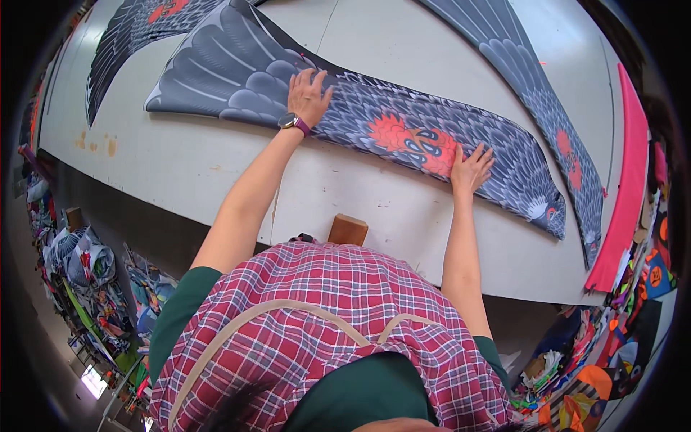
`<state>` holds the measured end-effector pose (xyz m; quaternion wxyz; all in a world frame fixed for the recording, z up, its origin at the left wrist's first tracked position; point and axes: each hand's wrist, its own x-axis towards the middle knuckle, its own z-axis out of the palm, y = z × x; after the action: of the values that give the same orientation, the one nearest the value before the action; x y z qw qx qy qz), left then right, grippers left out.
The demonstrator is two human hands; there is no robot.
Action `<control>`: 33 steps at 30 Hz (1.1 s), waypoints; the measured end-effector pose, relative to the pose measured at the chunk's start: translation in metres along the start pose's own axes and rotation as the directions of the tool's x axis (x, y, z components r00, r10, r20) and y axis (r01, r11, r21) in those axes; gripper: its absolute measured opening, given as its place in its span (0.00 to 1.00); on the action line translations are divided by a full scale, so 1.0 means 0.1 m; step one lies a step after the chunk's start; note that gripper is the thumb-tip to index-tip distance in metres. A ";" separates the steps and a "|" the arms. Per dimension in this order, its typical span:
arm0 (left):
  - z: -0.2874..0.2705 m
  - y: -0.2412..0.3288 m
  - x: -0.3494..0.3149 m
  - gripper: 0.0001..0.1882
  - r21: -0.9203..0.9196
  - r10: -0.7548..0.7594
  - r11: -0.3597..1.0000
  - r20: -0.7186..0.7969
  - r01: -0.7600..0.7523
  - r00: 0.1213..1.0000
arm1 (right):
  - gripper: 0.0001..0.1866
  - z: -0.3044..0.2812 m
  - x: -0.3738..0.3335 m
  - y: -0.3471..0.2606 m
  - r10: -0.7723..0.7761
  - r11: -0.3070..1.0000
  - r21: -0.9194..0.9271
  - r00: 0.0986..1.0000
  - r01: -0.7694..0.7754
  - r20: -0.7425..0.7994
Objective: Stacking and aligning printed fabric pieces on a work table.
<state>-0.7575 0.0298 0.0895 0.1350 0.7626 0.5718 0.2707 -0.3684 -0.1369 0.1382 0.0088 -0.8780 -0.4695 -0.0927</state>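
Head view: Left hand (pixel 309 101) and right hand (pixel 471 168) lay open on the feather-printed fabric panel (pixel 353 111) beneath them.

A cloth-working workshop, it seems: a broad pale table (pixel 360 191) stretches beneath and beyond the fingers (pixel 306 79), bearing several similar feather-printed fabric pieces (pixel 360 108). Heaped mixed cloth (pixel 90 263) lies low to the left of the fingers, colourful scraps (pixel 594 378) crowd low to their right, and the person wears a checked apron (pixel 324 281).
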 end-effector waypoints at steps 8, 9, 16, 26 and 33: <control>-0.08 -0.09 -0.26 0.30 0.277 -0.172 0.940 -0.121 0.199 0.978 | 0.36 -0.11 0.24 0.01 -0.046 0.999 0.014 0.995 0.047 -0.088; -0.12 -0.16 -0.33 0.30 0.278 -0.173 0.939 -0.119 0.200 0.978 | 0.35 -0.14 0.20 0.01 -0.100 0.994 0.033 0.991 0.103 -0.092; -0.48 -1.12 -0.92 0.30 0.295 -0.234 0.923 -0.085 0.249 0.969 | 0.29 -0.27 -0.43 -0.40 -0.234 0.937 0.238 0.966 0.255 -0.112; -0.55 -1.68 -0.97 0.33 0.362 -0.407 0.845 -0.040 0.393 0.912 | 0.31 -0.15 -0.55 -0.28 -0.176 0.976 0.114 0.980 0.187 -0.095; -0.62 -2.21 -0.98 0.34 0.304 -0.434 0.854 -0.033 0.423 0.900 | 0.34 -0.08 -0.48 -0.17 -0.130 0.983 0.116 0.987 0.141 -0.097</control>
<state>-0.9891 -0.0010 0.0004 0.0834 0.6324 0.7593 0.1286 -0.4093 -0.1676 0.1370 0.0774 -0.8366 -0.5323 -0.1032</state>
